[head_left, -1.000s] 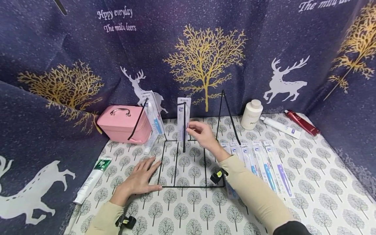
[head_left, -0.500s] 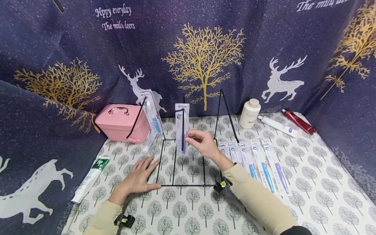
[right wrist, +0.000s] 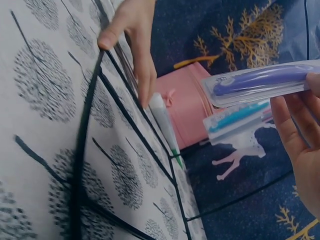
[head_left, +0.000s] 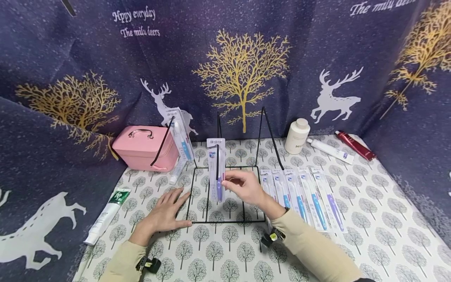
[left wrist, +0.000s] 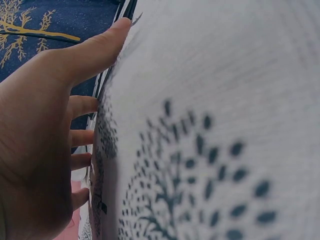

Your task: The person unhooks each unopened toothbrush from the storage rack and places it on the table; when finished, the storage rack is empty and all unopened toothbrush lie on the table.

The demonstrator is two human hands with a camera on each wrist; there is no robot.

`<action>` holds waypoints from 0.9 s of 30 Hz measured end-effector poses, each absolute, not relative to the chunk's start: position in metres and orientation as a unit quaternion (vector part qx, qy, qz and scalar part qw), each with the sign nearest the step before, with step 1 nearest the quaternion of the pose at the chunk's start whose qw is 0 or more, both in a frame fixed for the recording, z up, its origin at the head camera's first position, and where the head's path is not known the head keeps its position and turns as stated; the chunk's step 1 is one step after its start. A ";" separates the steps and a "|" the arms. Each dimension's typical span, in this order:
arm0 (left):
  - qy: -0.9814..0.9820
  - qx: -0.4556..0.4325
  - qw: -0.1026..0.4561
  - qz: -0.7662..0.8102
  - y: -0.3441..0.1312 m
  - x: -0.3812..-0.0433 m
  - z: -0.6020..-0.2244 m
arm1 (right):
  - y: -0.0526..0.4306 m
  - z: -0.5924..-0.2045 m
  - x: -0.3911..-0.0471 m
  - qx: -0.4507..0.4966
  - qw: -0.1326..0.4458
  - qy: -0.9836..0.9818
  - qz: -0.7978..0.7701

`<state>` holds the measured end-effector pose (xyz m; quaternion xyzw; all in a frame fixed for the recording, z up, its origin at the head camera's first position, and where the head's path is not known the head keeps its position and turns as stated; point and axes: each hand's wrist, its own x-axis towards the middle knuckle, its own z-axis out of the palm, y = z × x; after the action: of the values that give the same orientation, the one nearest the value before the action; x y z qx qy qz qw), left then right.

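My right hand (head_left: 244, 187) pinches the right edge of a packaged toothbrush (head_left: 220, 192) with a purple handle. The pack stands nearly upright at the middle arm of a black wire rack (head_left: 229, 222); the arm appears to pass through the pack near its top. In the right wrist view, the purple handle (right wrist: 260, 81) shows through clear plastic. My left hand (head_left: 163, 213) lies spread on the cloth, its thumb at the rack's front left corner. Another packaged toothbrush (head_left: 183, 137), blue-handled, hangs on the rack's left arm.
Several packaged toothbrushes (head_left: 317, 203) lie in a row right of the rack. A pink case (head_left: 146, 150) stands behind left, a white bottle (head_left: 297, 137) behind right. Toothpaste tubes lie at left (head_left: 107, 217) and back right (head_left: 331, 150), beside a red tube (head_left: 355, 145).
My right hand has drawn the purple toothbrush pack down and toward me along the middle arm. The left hand has stayed at the rack's corner.
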<state>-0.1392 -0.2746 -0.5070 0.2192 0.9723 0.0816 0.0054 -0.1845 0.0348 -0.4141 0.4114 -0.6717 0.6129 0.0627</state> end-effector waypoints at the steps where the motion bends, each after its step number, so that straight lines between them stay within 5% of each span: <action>1: 0.972 0.220 0.004 0.079 -0.275 -0.139 -0.507 | 0.035 -0.414 -0.182 0.421 0.064 -0.668 0.610; 18: 0.971 0.226 0.000 0.081 -0.275 -0.141 -0.510 | 0.048 -0.408 -0.139 0.493 0.080 -0.635 0.589; 27: 0.971 0.225 -0.004 0.084 -0.276 -0.140 -0.512 | 0.060 -0.391 -0.123 0.550 0.140 -0.609 0.554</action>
<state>-0.1403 -0.2757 -0.5124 0.2253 0.9707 0.0836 -0.0039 -0.1231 0.0601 -0.3909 0.5500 -0.6089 0.5541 0.1403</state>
